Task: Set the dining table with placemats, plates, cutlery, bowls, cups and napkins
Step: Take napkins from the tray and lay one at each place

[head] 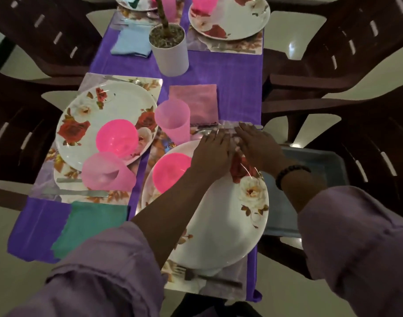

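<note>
Steel fork [209, 277] laid on the near placemat [228, 283], just inside the surface's edge, ready for a diner. Beyond it, floral plate [221, 227] centred on that mat, pink bowl [170, 173] set on its far-left part. Left hand [213, 148] and right hand [257, 143] side by side past the plate's far rim, fingers flat and straight over a knife [247, 126], probably squaring it to the mat edge; grip not discernible. Just left, pink cup [173, 121] upright, pink napkin [194, 102] behind. Farther left, a second setting complete, teal napkin [90, 225] beside. Farthest, white plant pot [170, 50] mid-surface as centrepiece.
</note>
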